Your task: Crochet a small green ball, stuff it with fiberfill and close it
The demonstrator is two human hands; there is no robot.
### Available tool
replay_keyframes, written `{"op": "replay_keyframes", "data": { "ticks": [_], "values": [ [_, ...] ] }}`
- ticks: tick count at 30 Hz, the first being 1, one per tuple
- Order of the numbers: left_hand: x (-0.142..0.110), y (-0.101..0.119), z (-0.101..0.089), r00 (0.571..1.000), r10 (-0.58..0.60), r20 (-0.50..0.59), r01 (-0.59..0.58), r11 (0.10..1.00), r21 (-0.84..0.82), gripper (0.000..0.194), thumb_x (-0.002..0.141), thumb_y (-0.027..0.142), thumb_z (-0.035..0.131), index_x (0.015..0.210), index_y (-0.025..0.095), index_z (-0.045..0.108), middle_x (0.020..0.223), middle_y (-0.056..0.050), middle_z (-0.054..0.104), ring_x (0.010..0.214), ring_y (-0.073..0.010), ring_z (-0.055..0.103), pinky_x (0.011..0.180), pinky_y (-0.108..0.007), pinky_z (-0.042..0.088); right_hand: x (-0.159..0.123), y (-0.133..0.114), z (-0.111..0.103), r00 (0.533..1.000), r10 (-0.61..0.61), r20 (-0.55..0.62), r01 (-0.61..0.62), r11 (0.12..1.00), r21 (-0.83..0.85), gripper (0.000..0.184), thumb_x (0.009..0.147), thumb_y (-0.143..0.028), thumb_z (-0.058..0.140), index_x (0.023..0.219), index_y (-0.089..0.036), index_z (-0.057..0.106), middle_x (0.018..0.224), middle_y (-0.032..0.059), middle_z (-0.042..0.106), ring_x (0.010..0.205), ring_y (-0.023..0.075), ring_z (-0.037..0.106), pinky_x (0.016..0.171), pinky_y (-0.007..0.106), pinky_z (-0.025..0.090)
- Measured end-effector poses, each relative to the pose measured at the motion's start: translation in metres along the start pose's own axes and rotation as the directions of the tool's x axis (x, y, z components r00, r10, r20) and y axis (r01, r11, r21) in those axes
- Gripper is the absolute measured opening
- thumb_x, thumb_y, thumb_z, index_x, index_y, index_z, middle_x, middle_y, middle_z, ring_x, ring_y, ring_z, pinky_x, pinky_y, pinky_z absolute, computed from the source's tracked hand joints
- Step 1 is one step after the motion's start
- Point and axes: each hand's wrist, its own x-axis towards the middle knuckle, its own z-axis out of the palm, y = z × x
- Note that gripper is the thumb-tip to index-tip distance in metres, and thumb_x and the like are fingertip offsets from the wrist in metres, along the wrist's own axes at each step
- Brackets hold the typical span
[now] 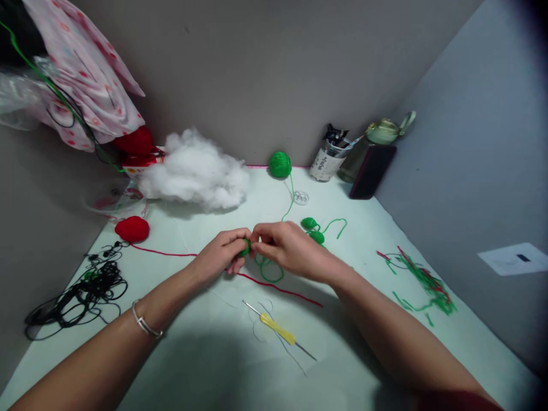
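Note:
My left hand (226,248) is closed around a small green crocheted piece (245,247), mostly covered by the fingers. Against it, the fingers of my right hand (282,246) are pinched together, and what is between them is hidden. Loops of green yarn (270,271) hang below my right hand onto the table. A red yarn strand (278,288) runs beneath both hands. Two small green crocheted pieces (315,236) with a yarn tail lie just beyond my right wrist. Nearer to me rests a crochet hook with a yellow handle (277,329), alongside thin dark thread.
White stuffing (197,171) is heaped at the back left, near a red yarn ball (132,229) and tangled black cord (85,294). Along the back stand a green yarn ball (279,164), pen cup (327,162), bottle (383,132) and phone (372,171). Yarn scraps (428,282) lie right.

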Motion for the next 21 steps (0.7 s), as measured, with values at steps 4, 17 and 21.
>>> {"op": "replay_keyframes", "data": {
  "ticks": [4, 17, 21],
  "values": [
    [-0.007, 0.015, -0.001, 0.998, -0.016, 0.067, 0.026, 0.989, -0.143, 0.015, 0.081, 0.023, 0.059, 0.071, 0.014, 0.066, 0.066, -0.002, 0.059, 0.041, -0.0047, 0.037, 0.040, -0.020, 0.023, 0.000, 0.010, -0.024, 0.966, -0.019, -0.258, -0.010, 0.994, -0.110, 0.014, 0.097, -0.025, 0.060, 0.101, -0.019, 0.072, 0.091, 0.0036, 0.071, 0.073, 0.0145, 0.056, 0.071, 0.029, 0.038],
    [-0.032, 0.030, 0.017, 0.986, 0.044, -0.161, -0.107, 0.908, -0.406, 0.011, 0.084, 0.009, 0.061, 0.079, 0.017, 0.055, 0.069, 0.003, 0.052, 0.045, -0.0030, 0.030, 0.041, -0.013, 0.025, -0.116, -0.004, 0.068, 0.967, 0.130, 0.218, -0.008, 0.873, -0.487, 0.019, 0.097, -0.006, 0.048, 0.102, -0.017, 0.062, 0.096, 0.0080, 0.070, 0.065, 0.0142, 0.043, 0.060, 0.033, 0.019],
    [-0.050, 0.025, 0.028, 0.996, -0.014, -0.093, -0.029, 0.899, -0.437, 0.004, 0.085, 0.012, 0.061, 0.087, 0.013, 0.064, 0.074, 0.000, 0.056, 0.048, -0.0040, 0.037, 0.044, -0.014, 0.032, -0.120, -0.002, 0.066, 0.981, 0.115, 0.153, -0.050, 0.925, -0.377, 0.027, 0.087, -0.004, 0.050, 0.108, -0.018, 0.059, 0.095, 0.0056, 0.066, 0.072, 0.0152, 0.046, 0.065, 0.031, 0.024]
  ]
}}
